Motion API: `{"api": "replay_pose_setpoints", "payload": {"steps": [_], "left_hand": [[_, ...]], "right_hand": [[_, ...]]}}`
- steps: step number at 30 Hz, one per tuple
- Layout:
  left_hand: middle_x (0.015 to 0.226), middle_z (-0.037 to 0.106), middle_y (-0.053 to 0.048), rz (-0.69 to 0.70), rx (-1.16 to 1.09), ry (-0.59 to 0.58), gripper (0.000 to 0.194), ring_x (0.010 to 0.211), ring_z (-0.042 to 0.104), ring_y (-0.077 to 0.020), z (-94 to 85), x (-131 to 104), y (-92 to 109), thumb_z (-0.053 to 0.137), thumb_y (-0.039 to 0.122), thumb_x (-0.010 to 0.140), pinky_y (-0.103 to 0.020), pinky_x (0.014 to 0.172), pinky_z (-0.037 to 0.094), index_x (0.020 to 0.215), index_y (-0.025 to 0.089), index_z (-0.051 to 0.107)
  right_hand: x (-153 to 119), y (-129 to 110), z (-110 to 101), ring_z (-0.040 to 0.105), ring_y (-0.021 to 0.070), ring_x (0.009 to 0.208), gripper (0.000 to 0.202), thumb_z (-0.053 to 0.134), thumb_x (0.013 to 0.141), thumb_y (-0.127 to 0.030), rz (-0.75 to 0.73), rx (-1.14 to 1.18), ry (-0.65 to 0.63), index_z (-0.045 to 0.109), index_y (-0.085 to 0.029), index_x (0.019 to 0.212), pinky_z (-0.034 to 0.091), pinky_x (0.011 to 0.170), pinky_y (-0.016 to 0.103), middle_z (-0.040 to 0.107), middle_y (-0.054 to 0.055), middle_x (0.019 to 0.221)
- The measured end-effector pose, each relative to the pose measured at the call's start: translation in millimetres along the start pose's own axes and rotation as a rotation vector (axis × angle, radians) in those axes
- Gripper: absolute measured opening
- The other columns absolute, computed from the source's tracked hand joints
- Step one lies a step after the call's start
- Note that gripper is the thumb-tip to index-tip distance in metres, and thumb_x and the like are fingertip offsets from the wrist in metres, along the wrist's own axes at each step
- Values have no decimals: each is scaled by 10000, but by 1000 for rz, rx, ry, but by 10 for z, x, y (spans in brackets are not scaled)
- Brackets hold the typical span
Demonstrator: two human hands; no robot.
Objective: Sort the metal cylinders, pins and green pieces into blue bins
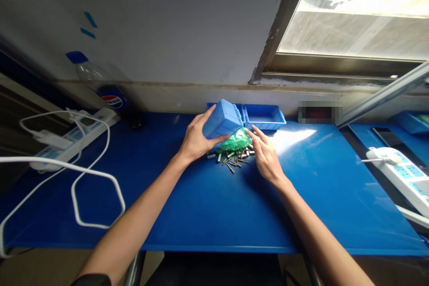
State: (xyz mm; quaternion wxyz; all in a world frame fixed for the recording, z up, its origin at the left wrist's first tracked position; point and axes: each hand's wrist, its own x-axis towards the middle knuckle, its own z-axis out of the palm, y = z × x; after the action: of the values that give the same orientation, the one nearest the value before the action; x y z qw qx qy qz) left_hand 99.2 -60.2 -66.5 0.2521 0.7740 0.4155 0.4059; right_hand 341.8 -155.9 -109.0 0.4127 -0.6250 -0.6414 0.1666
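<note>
My left hand (196,140) grips a blue plastic bin (223,120), tilted with its mouth turned down over the table. Beneath its mouth lies a heap of shiny green plastic (234,141); whether it is a bag or loose pieces I cannot tell. Several small metal pins and sleeves (232,161) are scattered in front of the green heap. At the heap's right side is my right hand (266,154), its fingers stretched out and apart, fingertips close to the green plastic. The bin's inside is hidden from me.
Against the wall stands another blue bin (264,116), with one more partly hidden behind the tilted bin. A cola bottle (112,96), a power strip (73,140) and a looping white cable (97,172) occupy the left. A second power strip (402,172) lies at right.
</note>
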Motion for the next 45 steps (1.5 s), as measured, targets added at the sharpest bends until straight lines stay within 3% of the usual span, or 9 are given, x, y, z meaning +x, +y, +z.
{"api": "replay_pose_setpoints", "payload": {"steps": [8,11,14,19,22,26,30,37,45], "left_hand": [[1471,654,-116,-272,-344,301,655,1372,635,-261,-30,-247,-235,481,656,1054,-379,1158,520,1566,250,447],[1531,611,-106,-400,-412,417,665,1469,551,-267,-62,-295,-230,496,690,1033,-386,1230,451,1531,249,483],[1503,629,-104,-471,-472,471,692,1440,573,-285,-127,-300,-176,566,705,994,-416,1243,433,1513,252,506],[1497,625,-108,-398,-495,463,721,1433,576,-296,-289,-277,-156,582,695,990,-442,1240,433,1560,273,455],[1578,545,-115,-340,-471,529,662,1513,488,-289,-398,-283,-275,451,666,1057,-438,1249,418,1600,290,398],[1647,420,-142,-352,-191,721,691,1537,415,-304,-502,-351,-446,607,495,1026,-471,1248,407,1630,289,339],[1496,567,-130,-161,248,537,373,1434,499,-321,-484,-389,-450,627,264,977,-499,1251,386,1346,237,676],[1502,625,-172,-104,420,87,453,1388,569,-335,-258,-237,-465,533,204,1010,-515,1190,460,1442,137,650],[1588,513,-171,-111,491,165,421,1291,592,-367,-258,-219,-325,611,275,992,-561,1112,525,1393,193,708]], "right_hand": [[243,-94,-24,521,339,1462,451,510,1084,-444,-249,-107,39,637,-275,1483,437,1206,615,588,120,1575],[397,-330,67,551,353,1404,383,567,1059,-433,-367,-117,42,715,-260,1367,453,1182,618,652,125,1494],[557,-648,269,575,351,1352,351,638,1027,-471,-485,-91,-133,754,-254,1277,474,1154,582,751,101,1329],[800,-1011,699,704,285,988,254,751,961,-472,-490,4,-434,804,-224,961,576,887,419,791,81,955],[1010,-1053,836,729,232,893,220,774,948,-432,-363,97,-373,810,-216,956,570,802,342,777,71,1017],[1335,-1018,905,692,296,1068,120,780,940,-290,-493,-161,-340,840,-201,994,555,912,388,778,111,996],[1498,-974,1016,661,364,1110,132,731,942,-195,-615,-511,-432,850,-142,964,527,946,458,764,194,967],[1438,-900,891,694,360,1128,278,808,855,-243,-630,-370,-419,818,-177,1125,542,989,475,801,152,1084],[1035,-509,38,732,241,891,164,662,972,-342,-364,-74,213,784,-236,946,569,864,387,806,59,952]]}}
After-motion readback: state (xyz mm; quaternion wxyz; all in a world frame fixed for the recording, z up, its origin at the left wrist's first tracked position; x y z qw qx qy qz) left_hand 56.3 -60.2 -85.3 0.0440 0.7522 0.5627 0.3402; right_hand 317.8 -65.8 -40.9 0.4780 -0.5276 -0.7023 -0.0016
